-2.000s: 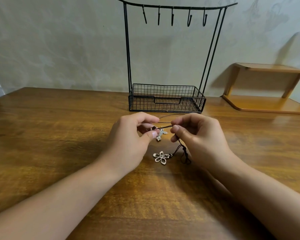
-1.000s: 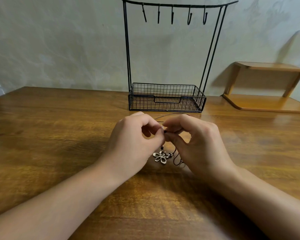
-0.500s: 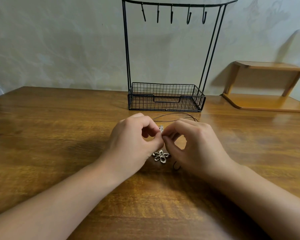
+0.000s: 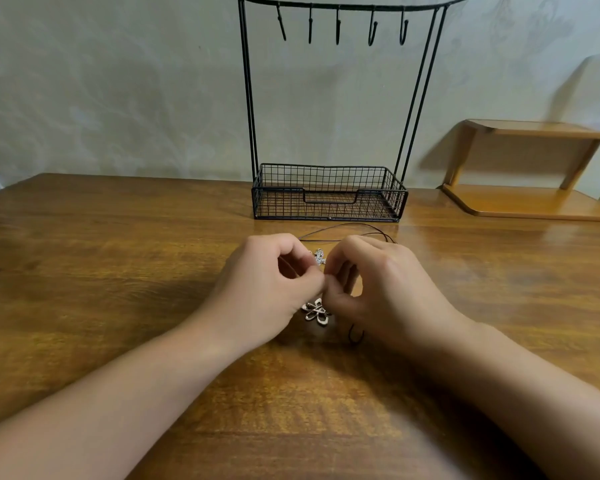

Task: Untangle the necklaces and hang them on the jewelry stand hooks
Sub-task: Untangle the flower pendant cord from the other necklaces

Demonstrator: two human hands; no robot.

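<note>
While my left hand (image 4: pixel 267 289) and right hand (image 4: pixel 381 289) meet fingertip to fingertip, both are curled and pinch the thin dark necklace cords (image 4: pixel 347 227) at the tangle above the brown wooden table (image 4: pixel 84 271). A small sparkly silver pendant (image 4: pixel 320 257) shows between my hands; a pale flower-shaped metal pendant (image 4: pixel 315 310) lies on the table just below them. Risk: pulling the cords apart under tension can tighten the knot, and a slipping pinch can drop the pendants. On the black wire jewelry stand (image 4: pixel 329 98), all five hooks (image 4: pixel 338 27) hang bare, and its mesh basket tray (image 4: pixel 329 199) appears to hold nothing.
</note>
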